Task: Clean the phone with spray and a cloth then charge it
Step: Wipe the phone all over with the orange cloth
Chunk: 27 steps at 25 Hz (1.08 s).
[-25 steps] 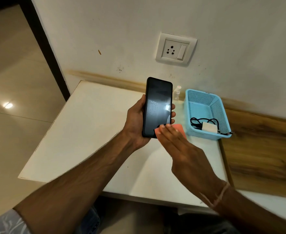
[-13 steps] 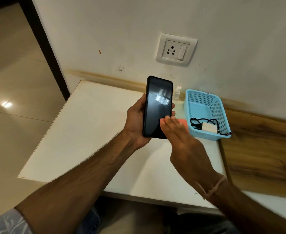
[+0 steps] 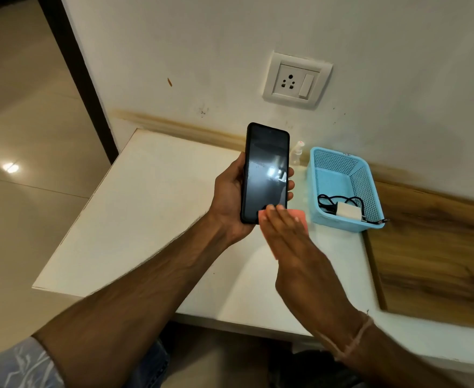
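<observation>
— White and smooth, that tabletop [image 3: 151, 208] is filling most of the view, with glossy beige floor tiles [image 3: 20, 152] lying to its left. What is sitting nearest?

— A patterned blue-white sleeve [image 3: 14, 365] is showing at the bottom edge, and two bare forearms are reaching out over the table. A thin thread band [image 3: 361, 334] is circling the right wrist.

— And the hands?

— The left hand [image 3: 230, 197] is wrapping around a black phone [image 3: 266, 172], thumb on its left edge, fingertips curling over the right edge, holding it upright above the table. The glass is glossy and dark, catching a pale reflection. The right hand [image 3: 294, 247] is lying flat, fingers straight and together, pressing a thin coral-pink cloth [image 3: 300, 217] against the lower end of the screen. The hand is covering most of the cloth.

— What is standing beyond them?

— A small clear spray bottle [image 3: 298, 154] is standing by the wall, half hidden behind the phone. Just right of it, a light-blue perforated plastic basket [image 3: 339, 169], rectangular, is holding a white charger block [image 3: 347, 210] and a coiled black cable [image 3: 333, 198]. Wood-grain panelling [image 3: 437, 247] is running along the right. On the scuffed white wall a white socket plate [image 3: 297, 79] with a rocker switch is sitting above the table.
</observation>
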Motion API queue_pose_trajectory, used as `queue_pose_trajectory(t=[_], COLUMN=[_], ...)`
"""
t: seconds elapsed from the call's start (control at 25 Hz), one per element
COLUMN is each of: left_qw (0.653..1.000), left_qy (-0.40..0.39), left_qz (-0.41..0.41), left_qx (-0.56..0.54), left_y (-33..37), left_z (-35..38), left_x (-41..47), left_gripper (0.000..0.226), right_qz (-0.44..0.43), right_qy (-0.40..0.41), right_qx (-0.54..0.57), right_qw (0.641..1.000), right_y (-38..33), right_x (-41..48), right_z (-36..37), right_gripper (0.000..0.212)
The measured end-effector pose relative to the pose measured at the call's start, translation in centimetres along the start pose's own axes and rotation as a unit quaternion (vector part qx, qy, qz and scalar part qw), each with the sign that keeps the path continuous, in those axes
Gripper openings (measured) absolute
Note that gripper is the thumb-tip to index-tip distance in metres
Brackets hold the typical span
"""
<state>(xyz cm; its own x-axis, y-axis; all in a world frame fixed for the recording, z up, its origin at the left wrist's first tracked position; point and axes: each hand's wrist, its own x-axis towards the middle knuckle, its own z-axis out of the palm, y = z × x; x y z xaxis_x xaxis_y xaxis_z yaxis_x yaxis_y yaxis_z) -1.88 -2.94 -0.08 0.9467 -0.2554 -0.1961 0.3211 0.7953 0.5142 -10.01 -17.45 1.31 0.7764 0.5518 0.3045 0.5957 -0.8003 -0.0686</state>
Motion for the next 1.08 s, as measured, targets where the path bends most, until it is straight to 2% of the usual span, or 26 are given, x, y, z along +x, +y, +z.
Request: queue_pose_trajectory(t=[0.12, 0.24, 0.36, 0.56, 0.68, 0.76, 0.92, 1.08], left_qw=[1.0, 0.999, 0.999, 1.0, 1.0, 1.0, 0.999, 0.999], left_qy=[0.007, 0.03, 0.035, -0.003, -0.013, -0.004, 0.027, 0.032], left_qz=[0.002, 0.018, 0.02, 0.009, -0.001, 0.01, 0.034, 0.028], left_qx=[-0.001, 0.006, 0.022, 0.015, -0.001, 0.004, 0.006, -0.008], left_y=[-0.4, -0.5, -0.4, 0.1, -0.2, -0.4, -0.7, -0.5], left_z=[0.1, 0.1, 0.2, 0.1, 0.0, 0.0, 0.2, 0.0], left_x=[0.1, 0.1, 0.0, -0.1, 0.0, 0.2, 0.3, 0.1], left_gripper=[0.069, 0.055, 0.05, 0.07, 0.071, 0.067, 0.046, 0.049], right_qz=[-0.03, 0.039, 0.07, -0.03, -0.055, -0.023, 0.066, 0.055], right_qy=[-0.002, -0.028, -0.034, -0.016, -0.016, -0.017, -0.013, -0.009], right_qx=[0.008, 0.014, 0.035, 0.037, 0.051, 0.07, 0.078, 0.099], right_qw=[1.0, 0.999, 0.996, 0.999, 0.997, 0.997, 0.995, 0.994], right_y=[-0.2, 1.7, 3.0, -0.6, -0.2, 0.4, 2.3, 1.8], right_x=[3.1, 8.3, 8.5, -0.3, 0.7, 4.1, 12.0, 10.9], right_z=[-0.3, -1.2, -1.5, 0.1, 0.0, -0.5, -1.4, -0.6], right_gripper=[0.067, 0.07, 0.076, 0.08, 0.081, 0.072, 0.062, 0.063])
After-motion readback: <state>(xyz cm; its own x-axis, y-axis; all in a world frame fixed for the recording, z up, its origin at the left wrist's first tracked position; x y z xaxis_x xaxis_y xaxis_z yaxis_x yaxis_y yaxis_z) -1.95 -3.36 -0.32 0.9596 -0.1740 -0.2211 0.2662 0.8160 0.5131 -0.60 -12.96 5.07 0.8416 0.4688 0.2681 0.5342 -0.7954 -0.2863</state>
